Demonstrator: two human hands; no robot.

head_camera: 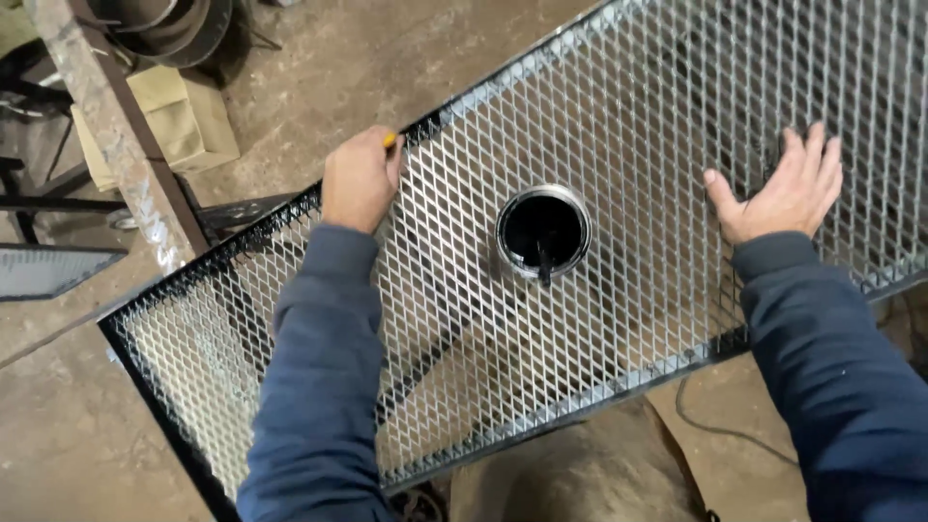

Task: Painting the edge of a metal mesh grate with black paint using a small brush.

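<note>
Head view, looking straight down. Lying across most of the frame, tilted from near left to far right: a framed panel of expanded metal mesh (619, 126), diamond-patterned, edged with a dark painted steel frame (208, 253).

Gripping the far edge of that frame, at left of centre: the left hand (360, 179), clenched around the bar and also pinching something small and yellow (390, 139), too little of it showing to identify.

Pressing flat on the mesh at the right: the right hand (788, 188), fingers spread, palm down, grasping nothing.

Sitting on the mesh between the two hands: a round tin of black paint (543, 230), open, with a dark handle, probably a brush, leaning in it.

Showing beyond the panel: a dusty concrete floor (319, 68), a rusty post (106, 126) at far left, some folded cardboard (184, 116) beside it, a cable (715, 430) trailing on the ground at near right.

Judging by build, probably stiff at the frame but springy in the mesh, moderately heavy and awkward through sheer width. Mesh strands looking sharp-edged and rough, so likely unkind to bare fingers; frame bars being the safer hold, one hand on each long side, well apart. Possibly wet paint on the frame, so possibly slippery and marking. Open tin liable to slide or tip with any tilting.
</note>
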